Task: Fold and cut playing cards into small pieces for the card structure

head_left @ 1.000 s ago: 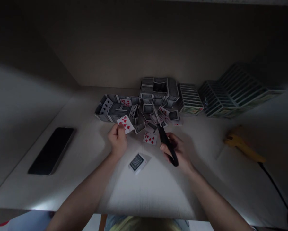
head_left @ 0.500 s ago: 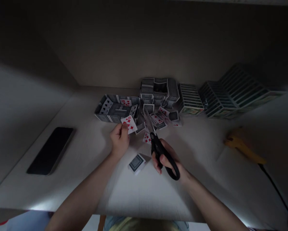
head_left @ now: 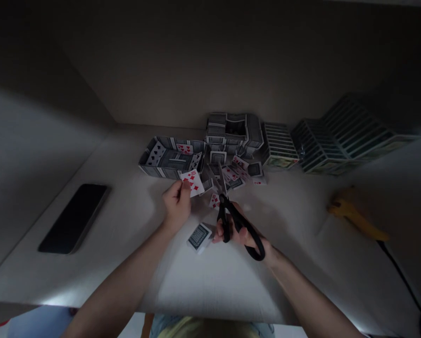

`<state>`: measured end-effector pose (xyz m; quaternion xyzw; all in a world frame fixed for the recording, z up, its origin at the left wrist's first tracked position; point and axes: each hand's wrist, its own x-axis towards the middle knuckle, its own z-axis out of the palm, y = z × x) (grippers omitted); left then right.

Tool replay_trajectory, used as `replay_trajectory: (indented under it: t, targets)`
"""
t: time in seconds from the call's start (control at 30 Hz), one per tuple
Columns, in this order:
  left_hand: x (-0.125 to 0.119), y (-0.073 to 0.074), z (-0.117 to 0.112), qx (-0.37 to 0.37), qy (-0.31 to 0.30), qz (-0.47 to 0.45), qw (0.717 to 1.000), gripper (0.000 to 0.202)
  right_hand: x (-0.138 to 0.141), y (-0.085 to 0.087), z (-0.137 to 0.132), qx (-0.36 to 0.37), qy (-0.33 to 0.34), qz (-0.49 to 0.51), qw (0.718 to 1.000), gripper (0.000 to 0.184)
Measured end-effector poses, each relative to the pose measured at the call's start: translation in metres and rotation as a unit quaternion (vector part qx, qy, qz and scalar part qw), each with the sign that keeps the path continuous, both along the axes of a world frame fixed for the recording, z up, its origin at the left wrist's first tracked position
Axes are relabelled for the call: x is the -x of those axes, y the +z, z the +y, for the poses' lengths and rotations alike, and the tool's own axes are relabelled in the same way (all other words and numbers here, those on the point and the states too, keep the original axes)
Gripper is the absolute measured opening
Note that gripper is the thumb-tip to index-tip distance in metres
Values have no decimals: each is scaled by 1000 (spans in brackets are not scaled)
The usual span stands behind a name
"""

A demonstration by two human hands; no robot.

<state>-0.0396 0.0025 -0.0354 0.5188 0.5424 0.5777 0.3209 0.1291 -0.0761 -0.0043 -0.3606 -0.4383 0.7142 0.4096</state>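
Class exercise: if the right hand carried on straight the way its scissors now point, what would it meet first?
The right hand, following its black-handled scissors, would probably meet first the loose diamond card lying just ahead, though depth is unclear and the blades may pass above it.

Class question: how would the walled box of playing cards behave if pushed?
The walled box of playing cards is probably light and fragile, since its walls are thin cards. A push might slide it across the pale tabletop or buckle its upright sides.
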Motion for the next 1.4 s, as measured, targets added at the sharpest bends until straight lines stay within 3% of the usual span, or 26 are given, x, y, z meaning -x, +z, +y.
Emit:
replay_trajectory:
  t: [0.13,0.4,0.8,1.03,1.4]
  targets:
    - [1,-2,-1,-16,1,43,999,38,-2,1,-1,-1,71,27,997,58]
    - [-2,0,0,-21,34,85,996,36,-1,10,-5,-24,104,-34,994,55]
    - [-14,7,-10,60,-106,13,993,30,6,4,-7,2,61,-30,998,49]
    - [-14,1,-9,25,-51,73,996,33,6,2,-8,20,76,-21,997,50]
    - [-16,4,-14,42,-82,37,995,31,12,3,-7,34,57,-6,998,51]
